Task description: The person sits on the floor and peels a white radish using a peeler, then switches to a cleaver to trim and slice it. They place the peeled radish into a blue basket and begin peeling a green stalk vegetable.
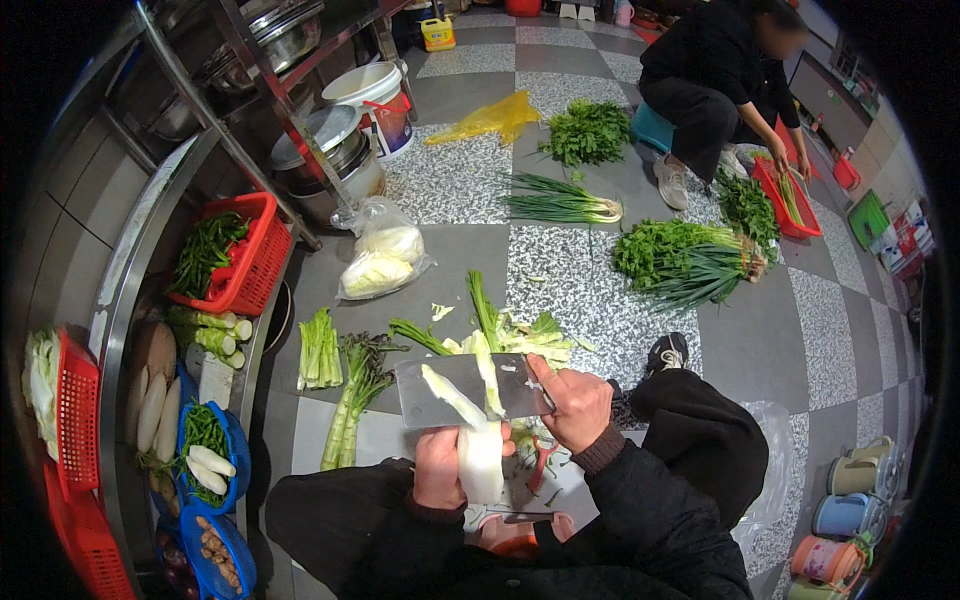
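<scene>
My left hand (pixel 439 466) grips a thick, pale, pared vegetable stem (pixel 481 469), its lower end toward me. My right hand (pixel 574 399) holds the handle of a wide cleaver (pixel 414 394). The blade lies across the upper end of the stem, and pale peel strips (pixel 450 391) rest on the metal. Beyond the blade is a heap of green and whitish trimmings (pixel 536 337) on the floor. A red peeler (pixel 541 465) lies below my right hand, among small scraps. A pink tub (pixel 504 530) stands between my knees, partly hidden by my arms.
Leafy stems (pixel 351 420) and cut stalks (pixel 320 351) lie left. Bagged cabbages (pixel 386 255) sit beyond. Left, a metal shelf (pixel 112 300) holds a red basket (pixel 259 262) and blue baskets (pixel 238 457). Scallions (pixel 562 201) and greens (pixel 649 251) lie ahead; a seated person (pixel 697 75) handles stalks.
</scene>
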The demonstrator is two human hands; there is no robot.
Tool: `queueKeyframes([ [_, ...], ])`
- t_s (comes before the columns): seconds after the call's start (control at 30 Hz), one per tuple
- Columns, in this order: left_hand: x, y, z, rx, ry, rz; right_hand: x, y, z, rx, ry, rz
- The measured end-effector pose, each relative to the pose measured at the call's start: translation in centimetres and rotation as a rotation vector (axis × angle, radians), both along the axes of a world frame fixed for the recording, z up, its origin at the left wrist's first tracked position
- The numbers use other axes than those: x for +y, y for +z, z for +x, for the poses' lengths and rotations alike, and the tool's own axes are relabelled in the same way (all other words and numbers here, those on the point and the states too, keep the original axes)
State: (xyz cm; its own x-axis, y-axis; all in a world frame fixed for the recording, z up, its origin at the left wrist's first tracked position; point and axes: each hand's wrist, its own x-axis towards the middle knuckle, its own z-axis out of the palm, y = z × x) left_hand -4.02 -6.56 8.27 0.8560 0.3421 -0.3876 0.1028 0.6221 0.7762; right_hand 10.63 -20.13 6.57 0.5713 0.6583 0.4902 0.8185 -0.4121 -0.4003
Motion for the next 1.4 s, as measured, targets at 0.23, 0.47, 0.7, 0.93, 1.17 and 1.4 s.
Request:
queueKeyframes([
  [0.23,-0.4,0.9,0.5,-0.270,0.102,-0.230,-0.1,-1.2,1.7,0.246,-0.217,-0.128],
  [0.47,0.6,-0.8,1.1,-0.276,0.178,-0.192,0.1,1.8,-2.9,0.034,0.212,0.018],
  [0.7,-0.5,-0.4,0.8,-0.269,0.210,-0.052,0.0,3.0,-2.7,-0.043,0.235,0.016],
  [0.93,-0.6,-0.8,0.7,-0.320,0.138,-0.190,0.0,2.0,-1.6,-0.108,0.122,-0.005],
  [1.17,-0.3,-1.4,-0.1,-0.113,0.063,0.055,0.1,0.9,-0.9,-0.078,0.036,-0.031],
  [1.4,0.2,0.0,0.5,-0.123,0.198,0.034,-0.1,-0.8,0.1,0.146,-0.085,-0.140],
])
